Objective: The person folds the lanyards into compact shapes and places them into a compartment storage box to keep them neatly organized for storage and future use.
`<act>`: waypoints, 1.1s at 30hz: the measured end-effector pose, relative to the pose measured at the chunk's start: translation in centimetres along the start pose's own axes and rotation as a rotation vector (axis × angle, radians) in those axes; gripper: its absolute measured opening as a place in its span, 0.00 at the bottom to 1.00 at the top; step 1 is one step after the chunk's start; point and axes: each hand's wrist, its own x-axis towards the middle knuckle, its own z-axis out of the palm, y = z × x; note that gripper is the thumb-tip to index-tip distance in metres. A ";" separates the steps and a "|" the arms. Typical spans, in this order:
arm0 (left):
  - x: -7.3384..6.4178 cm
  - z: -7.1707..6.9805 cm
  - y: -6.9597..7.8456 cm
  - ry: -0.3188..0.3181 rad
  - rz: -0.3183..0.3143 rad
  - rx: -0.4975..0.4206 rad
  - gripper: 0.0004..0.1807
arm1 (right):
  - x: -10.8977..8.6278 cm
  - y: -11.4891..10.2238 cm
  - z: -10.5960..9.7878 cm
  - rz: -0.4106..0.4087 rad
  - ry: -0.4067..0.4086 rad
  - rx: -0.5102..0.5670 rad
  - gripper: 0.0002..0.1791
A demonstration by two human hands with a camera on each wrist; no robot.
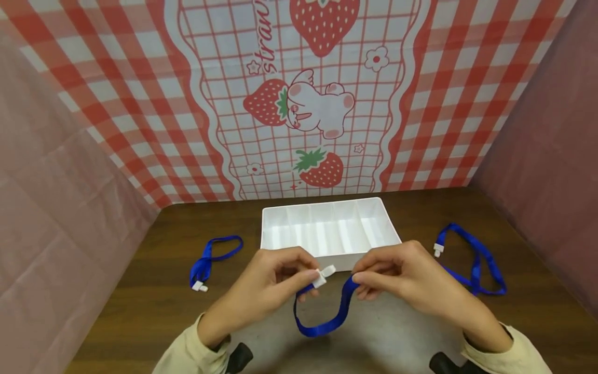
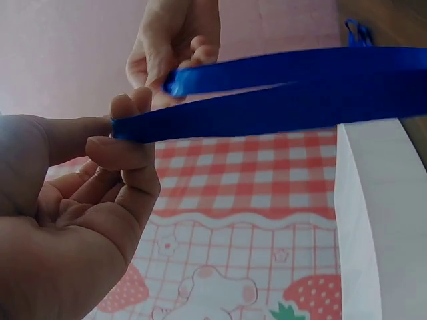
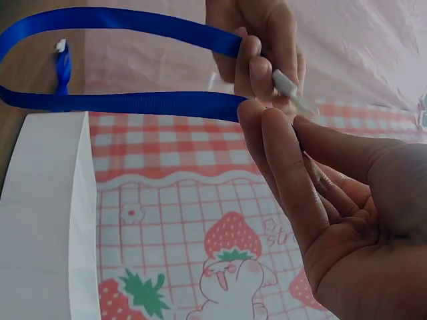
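Note:
A blue lanyard (image 1: 322,330) hangs in a U-shaped loop between the two hands, above the table. My left hand (image 1: 275,275) pinches it beside its white plastic clip (image 1: 320,280), which sticks out past the fingertips toward the right hand. The other side of the loop is pinched between the thumb and fingers of my right hand (image 1: 397,272). In the right wrist view, the strap (image 3: 160,103) runs flat out to the left from the right fingertips. The left wrist view shows the strap (image 2: 267,110) crossing to the right; the clip is hidden there.
Behind the hands stands a white box (image 1: 345,262) with several compartments. A second blue lanyard (image 1: 203,265) with a white clip lies on the brown table at left, a third (image 1: 476,265) at right. A strawberry-print checked cloth (image 1: 322,171) hangs behind, with pink cloth on both sides.

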 end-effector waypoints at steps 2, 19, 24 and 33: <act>0.3 0.6 0.0 -0.006 0.017 -0.009 0.03 | 0.2 -0.1 0.3 -0.027 -0.004 0.019 0.04; 0.2 2.2 -1.2 0.048 0.094 0.040 0.01 | 1.3 0.0 1.7 -0.051 -0.005 0.132 0.09; 0.4 2.3 -1.1 0.103 0.149 0.244 0.06 | 1.1 0.1 1.7 -0.055 0.033 0.103 0.10; 0.7 3.6 -1.4 0.058 0.236 0.337 0.28 | 0.8 -0.3 2.2 -0.082 0.090 0.012 0.11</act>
